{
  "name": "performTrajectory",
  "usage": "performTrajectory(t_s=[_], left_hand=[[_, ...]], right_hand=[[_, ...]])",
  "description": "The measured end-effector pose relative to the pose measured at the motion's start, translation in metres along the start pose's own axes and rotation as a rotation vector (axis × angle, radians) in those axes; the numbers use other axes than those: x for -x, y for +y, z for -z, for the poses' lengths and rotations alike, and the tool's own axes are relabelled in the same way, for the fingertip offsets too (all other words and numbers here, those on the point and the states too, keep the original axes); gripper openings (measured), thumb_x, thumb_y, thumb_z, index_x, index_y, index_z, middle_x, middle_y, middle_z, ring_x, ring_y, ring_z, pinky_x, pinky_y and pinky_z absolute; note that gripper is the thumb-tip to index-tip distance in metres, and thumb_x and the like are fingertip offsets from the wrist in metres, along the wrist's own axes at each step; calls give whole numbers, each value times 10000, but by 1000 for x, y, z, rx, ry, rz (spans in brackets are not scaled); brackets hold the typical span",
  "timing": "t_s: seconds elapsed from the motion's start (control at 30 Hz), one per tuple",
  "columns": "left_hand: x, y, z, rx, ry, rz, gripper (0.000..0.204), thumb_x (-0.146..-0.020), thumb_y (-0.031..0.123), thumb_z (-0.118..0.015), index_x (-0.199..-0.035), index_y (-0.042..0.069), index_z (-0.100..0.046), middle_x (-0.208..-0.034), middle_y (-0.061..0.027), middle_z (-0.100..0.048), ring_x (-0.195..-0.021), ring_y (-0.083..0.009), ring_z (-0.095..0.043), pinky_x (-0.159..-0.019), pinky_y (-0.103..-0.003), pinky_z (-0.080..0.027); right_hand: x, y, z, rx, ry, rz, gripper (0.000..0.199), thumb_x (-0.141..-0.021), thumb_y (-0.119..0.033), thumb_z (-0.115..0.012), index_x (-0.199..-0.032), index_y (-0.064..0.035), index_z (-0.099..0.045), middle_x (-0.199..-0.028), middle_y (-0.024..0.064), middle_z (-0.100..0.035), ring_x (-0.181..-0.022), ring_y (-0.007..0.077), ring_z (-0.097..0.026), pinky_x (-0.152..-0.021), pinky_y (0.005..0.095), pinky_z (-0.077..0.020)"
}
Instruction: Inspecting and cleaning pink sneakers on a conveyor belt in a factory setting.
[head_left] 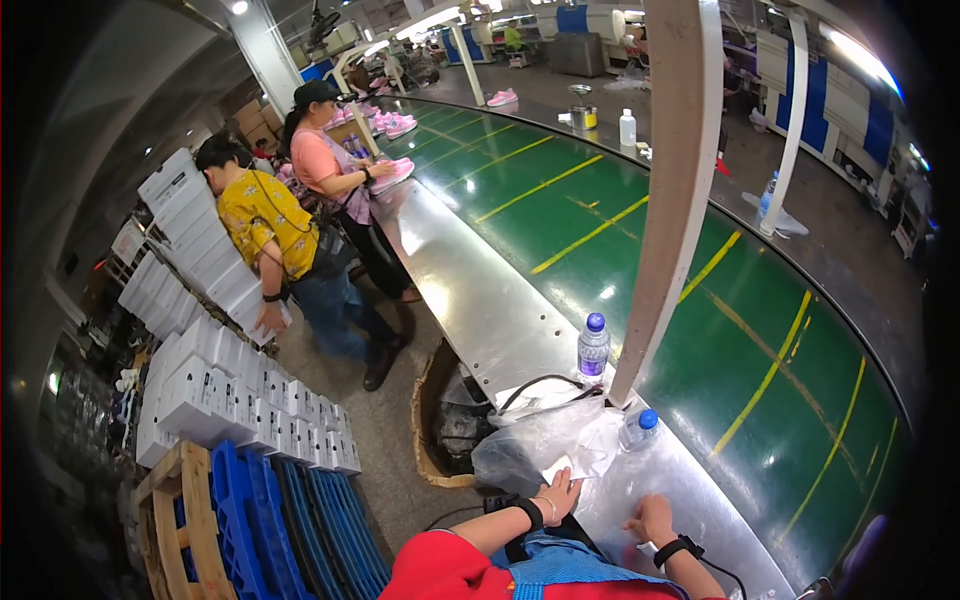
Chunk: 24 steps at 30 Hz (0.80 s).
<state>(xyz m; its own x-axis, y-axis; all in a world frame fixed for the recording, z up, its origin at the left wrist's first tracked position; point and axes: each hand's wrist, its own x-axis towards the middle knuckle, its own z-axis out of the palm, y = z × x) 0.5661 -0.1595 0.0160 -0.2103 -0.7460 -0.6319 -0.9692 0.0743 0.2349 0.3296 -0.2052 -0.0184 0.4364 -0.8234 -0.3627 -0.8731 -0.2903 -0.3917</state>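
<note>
My left hand [559,497] rests at the near edge of the metal bench, fingers stretched out and apart. Its fingertips are by a small off-white piece [556,468] lying on crumpled clear plastic [510,452]; whether they touch it I cannot tell. To its right, my right hand [652,519] lies over the bare metal bench [610,505] with the fingers curled in and nothing showing in them. Beyond the hands, a water bottle with a blue cap [638,432] lies tipped on the bench. Another blue-capped bottle [593,350] stands upright behind it.
A beige post [670,200] rises from the bench beside a green conveyor belt [590,220] with yellow lines. An open carton [430,420] stands below on the left. White boxes [200,395] and blue pallets [260,520] are farther left. Two people work nearby, one holding a pink shoe [392,176].
</note>
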Motion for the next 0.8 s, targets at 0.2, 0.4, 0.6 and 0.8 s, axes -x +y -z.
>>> performTrajectory(t_s=[0.2,0.4,0.6,0.8], left_hand=[[-3,-1,6,98,-17,-43,1012,-548,90,-724,-1360,179,-126,-1361,-295,-59,-1271,-406,-135,-927,-493,-323],[-2,-4,11,83,-79,-42,911,-577,143,-724,-1337,277,-238,-1382,-273,12,-1288,-403,-83,-927,-476,-330],[-6,-5,8,68,-107,-27,920,-576,159,-723,-1339,294,-227,-1387,-260,56,-1295,-395,-43,-926,-476,-324],[-1,-4,10,51,-102,-46,919,-568,196,-732,-1336,288,-236,-1380,-275,66,-1291,-405,-36,-930,-483,-315]], right_hand=[[20,5,-7,-114,172,108,363,-516,-230,-764,-659,-47,-484,-779,139,-499,-774,328,-469,-664,418,-382],[14,-2,28,-336,39,108,211,-632,-178,-694,-656,-22,-553,-710,140,-540,-701,279,-516,-627,363,-405],[38,-87,182,-866,422,473,97,-844,-34,-451,-843,-6,-544,-864,58,-545,-839,152,-487,-774,250,-360],[87,-113,276,-1357,828,1153,89,-832,-148,-489,-764,-103,-525,-799,53,-517,-966,230,-403,-904,393,-284]])
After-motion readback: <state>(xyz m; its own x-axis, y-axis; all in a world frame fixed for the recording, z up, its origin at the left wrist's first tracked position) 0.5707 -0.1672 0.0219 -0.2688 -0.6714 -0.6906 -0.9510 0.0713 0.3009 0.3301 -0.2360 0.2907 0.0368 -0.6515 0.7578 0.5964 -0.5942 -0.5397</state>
